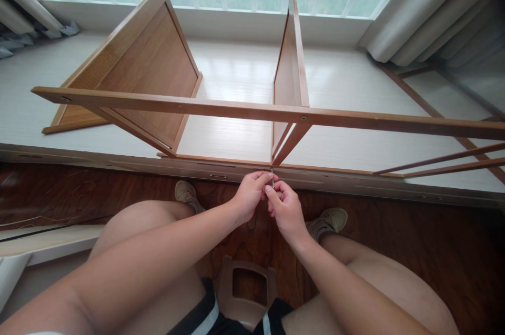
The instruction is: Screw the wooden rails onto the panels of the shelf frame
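A wooden shelf frame (pixel 232 109) lies on its side on the white window ledge, two panels standing up from its long rails. At its lower front rail, my left hand (pixel 252 194) and my right hand (pixel 284 207) meet, fingertips pinched together. Between them is a thin metal rod, apparently a hex key (pixel 272 179), its upper end close to the joint under the middle panel (pixel 289 56). Fingers cover most of the rod, so whether it sits in a bolt I cannot tell. Round bolt heads show on the upper rail.
The white ledge (pixel 236 138) carries the frame, with a barred window behind it. Grey curtains (pixel 426 14) hang at both sides. Below me is a brown plastic stool (pixel 225 285) on the wooden floor. A pale piece of furniture (pixel 51 243) stands at left.
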Demonstrator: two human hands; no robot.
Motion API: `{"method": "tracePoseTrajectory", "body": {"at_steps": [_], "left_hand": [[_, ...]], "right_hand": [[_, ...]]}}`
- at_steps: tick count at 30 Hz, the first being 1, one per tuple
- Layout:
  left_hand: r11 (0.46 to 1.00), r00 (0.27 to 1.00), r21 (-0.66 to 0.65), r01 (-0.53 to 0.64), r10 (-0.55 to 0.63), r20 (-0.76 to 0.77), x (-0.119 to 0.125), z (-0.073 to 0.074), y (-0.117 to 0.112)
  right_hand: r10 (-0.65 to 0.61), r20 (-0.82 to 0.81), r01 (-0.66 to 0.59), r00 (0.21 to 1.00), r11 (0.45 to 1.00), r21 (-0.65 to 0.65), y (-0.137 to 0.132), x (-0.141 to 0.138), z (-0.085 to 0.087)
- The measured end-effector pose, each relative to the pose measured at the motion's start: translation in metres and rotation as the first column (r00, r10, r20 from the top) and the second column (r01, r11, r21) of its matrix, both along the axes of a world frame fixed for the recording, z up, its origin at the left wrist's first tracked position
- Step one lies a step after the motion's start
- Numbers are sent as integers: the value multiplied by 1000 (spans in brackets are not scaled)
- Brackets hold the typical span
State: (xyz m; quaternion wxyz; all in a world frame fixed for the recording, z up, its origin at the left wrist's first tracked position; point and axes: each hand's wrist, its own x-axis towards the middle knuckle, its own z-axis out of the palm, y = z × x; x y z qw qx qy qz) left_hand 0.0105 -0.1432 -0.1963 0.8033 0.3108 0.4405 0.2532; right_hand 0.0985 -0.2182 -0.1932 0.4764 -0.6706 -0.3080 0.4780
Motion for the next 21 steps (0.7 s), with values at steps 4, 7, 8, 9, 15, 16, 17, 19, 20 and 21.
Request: {"method": "tracePoseTrajectory", "body": {"at_steps": [4,7,8,9,15,16,17,19,20,21], "left_hand": [[1000,1000,-15,-6,6,4,1,3,0],[1000,1000,-22,-10,10,7,1,5,1],[1000,1000,-23,-10,10,10,1,5,1],[1000,1000,-22,-9,10,12,1,5,1],[1000,1000,-18,5,-4,13,-1,7,1],[1000,1000,-26,10,-10,18,-1,7,0],[999,1000,-36,16,-15,25,-1,8,0],[998,999,-53,25,-23,46,-1,11,-1],[998,998,-61,31,-28,53,-1,12,-1],[997,998,-69,36,-32,57,-1,13,-1]], "right_hand": [[25,148,-25,989,1000,-2,0,3,1],[40,193,-42,980,999,10,0,5,3],[44,191,-47,981,999,14,0,5,4],[48,182,-52,982,998,19,1,5,4],[39,-156,-35,987,999,28,2,1,5],[23,-282,-21,959,1000,11,3,1,4],[4,-406,-7,914,1000,-6,3,0,4],[-24,-599,10,801,1000,-26,4,0,4],[-27,-661,11,750,1000,-28,4,1,4],[-25,-703,7,710,1000,-28,4,1,5]]}}
